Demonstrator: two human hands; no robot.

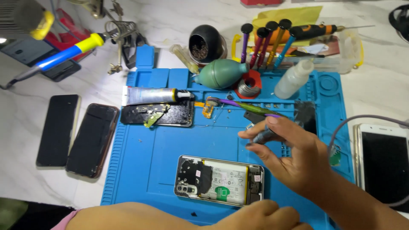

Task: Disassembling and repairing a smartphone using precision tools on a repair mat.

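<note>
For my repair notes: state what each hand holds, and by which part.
The right hand pinches a slim dark grey tool near its upper end, between thumb and fingertips. The left hand holds nothing; it rests by the opened white-framed phone.

Head cam, looking steeply down, close over blue mat (145,170)

Blue mat (145,153), teal-green blower bulb (221,73), purple tweezers (243,105), yellow-and-blue soldering iron (72,52).

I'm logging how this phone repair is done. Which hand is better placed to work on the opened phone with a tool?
The right hand: it already holds a thin tool just above the opened phone. The left hand holds nothing and rests by the phone's near edge.
</note>
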